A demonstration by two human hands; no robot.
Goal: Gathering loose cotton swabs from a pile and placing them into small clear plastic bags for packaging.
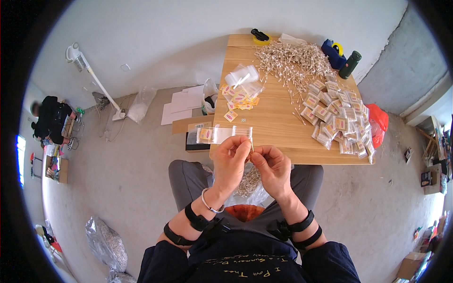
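Note:
My left hand [231, 160] and my right hand [272, 170] meet just over the table's near edge, fingertips pinched. Between them is a cotton swab [252, 141], gripped by both; its lower part is hidden by my fingers. Right behind my left fingers lies a neat row of cotton swabs [242, 130], beside a whitish strip [222, 134]. Left of that is a clear packet with a yellow label [205, 135]. A large heap of loose cotton swabs [297, 57] covers the table's far part. Filled swab packets [337, 118] are piled at the right.
Yellow label cards [231, 115] and clear plastic bags [242, 75] lie on the wooden table's [278, 127] left side. A blue tape dispenser [332, 54] and dark green bottle [350, 65] stand far right. An open carton [191, 134] sits left. More swabs [248, 181] rest in plastic between my legs.

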